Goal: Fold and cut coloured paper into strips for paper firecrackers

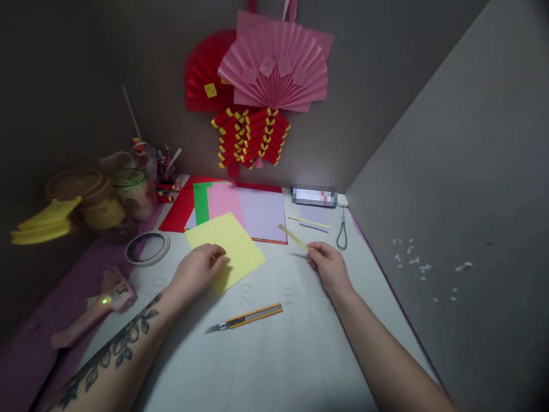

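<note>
A square yellow sheet of paper [236,248] lies at an angle on the white work surface, partly over the coloured sheets behind. My left hand [201,265] is closed at its lower left edge, fingers curled over the paper; its exact grip is partly hidden. To the right, my right hand [329,267] pinches the near end of a narrow yellow paper strip [293,236], which points up and left. A yellow craft knife [254,315] rests in front of the hands, its blade out and pointing left.
Left are a tape roll [148,248], a pink glue gun [118,291] with a green light, and cups [85,197]. Coloured sheets [267,212], a phone-like device [314,195] and thin strips [314,223] lie behind. Paper fans [278,64] hang on the wall.
</note>
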Demonstrator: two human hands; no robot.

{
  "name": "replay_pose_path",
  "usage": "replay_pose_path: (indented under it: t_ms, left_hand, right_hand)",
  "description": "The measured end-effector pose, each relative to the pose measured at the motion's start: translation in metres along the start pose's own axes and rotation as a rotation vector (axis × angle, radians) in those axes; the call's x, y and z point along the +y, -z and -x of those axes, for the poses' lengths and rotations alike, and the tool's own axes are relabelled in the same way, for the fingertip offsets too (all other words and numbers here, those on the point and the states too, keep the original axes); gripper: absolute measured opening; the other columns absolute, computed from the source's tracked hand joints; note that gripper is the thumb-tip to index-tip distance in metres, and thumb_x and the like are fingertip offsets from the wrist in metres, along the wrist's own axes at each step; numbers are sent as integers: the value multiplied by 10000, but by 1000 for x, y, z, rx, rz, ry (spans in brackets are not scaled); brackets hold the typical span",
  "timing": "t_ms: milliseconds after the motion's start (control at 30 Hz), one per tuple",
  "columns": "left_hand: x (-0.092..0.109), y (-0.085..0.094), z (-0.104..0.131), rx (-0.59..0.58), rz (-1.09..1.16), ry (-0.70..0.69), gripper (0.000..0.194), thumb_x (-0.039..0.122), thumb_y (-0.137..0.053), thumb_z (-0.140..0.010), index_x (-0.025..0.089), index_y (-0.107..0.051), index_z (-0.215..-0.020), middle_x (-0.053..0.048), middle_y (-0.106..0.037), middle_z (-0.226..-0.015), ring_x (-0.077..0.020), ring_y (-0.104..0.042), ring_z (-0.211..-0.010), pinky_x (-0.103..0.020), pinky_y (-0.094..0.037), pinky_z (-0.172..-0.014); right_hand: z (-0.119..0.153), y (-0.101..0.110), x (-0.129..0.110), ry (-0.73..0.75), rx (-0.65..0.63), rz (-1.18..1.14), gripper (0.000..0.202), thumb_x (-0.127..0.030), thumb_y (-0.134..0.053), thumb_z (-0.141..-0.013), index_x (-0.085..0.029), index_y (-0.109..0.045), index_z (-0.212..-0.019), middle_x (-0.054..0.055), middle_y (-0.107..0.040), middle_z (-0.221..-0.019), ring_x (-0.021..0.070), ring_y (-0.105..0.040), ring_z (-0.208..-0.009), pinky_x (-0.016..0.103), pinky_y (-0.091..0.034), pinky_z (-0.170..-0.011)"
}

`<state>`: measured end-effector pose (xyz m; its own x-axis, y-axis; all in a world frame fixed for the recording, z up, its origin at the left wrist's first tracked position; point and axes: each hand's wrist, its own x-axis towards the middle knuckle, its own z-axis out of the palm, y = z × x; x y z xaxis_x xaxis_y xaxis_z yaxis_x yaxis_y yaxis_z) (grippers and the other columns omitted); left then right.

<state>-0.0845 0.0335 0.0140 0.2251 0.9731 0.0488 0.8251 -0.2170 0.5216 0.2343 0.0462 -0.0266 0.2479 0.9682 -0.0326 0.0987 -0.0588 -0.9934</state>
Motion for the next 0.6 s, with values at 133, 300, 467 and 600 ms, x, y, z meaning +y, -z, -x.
replay_pose_path:
  t_ms: [133, 300, 467, 600]
  left_hand:
    - [11, -2, 5, -25, -129, -117, 289, 336, -454, -854, 178, -671, -959, -96, -661, -995, -241, -577, -935, -341, -428, -821]
    - [15, -2, 8, -96, -230, -143, 238, 294, -555, -806, 198, -675, -989, -85, -648, -1094, -251, -555, -1009, -349, -419, -852]
    - [13, -3, 8, -148, -251, -155, 300, 317, -635, -770, 225, -661, -1054, -85, -620, -1170, -267, -528, -1088, -365, -409, -885]
    - [12, -3, 9, -156, -236, -170, 332, 327, -671, -755, 234, -653, -1072, -80, -622, -1168, -263, -528, -1099, -366, -399, -895]
  right_hand:
    - [-15, 11, -1, -52, 77, 49, 187, -305, -613, -603, -163, -615, -724, -51, -486, -480, 96, -379, -436, 228, -262, -431]
    - [-28, 18, -3, -61, 97, 138, 215, -305, -591, -580, -152, -624, -728, -38, -504, -482, 99, -390, -433, 223, -266, -424]
    - [-52, 24, -8, -66, 118, 248, 225, -295, -556, -561, -150, -633, -714, -31, -505, -461, 110, -400, -423, 231, -280, -421]
    - [-82, 31, -15, -43, 149, 346, 232, -272, -560, -558, -135, -664, -714, -24, -507, -447, 109, -398, -421, 237, -281, -427]
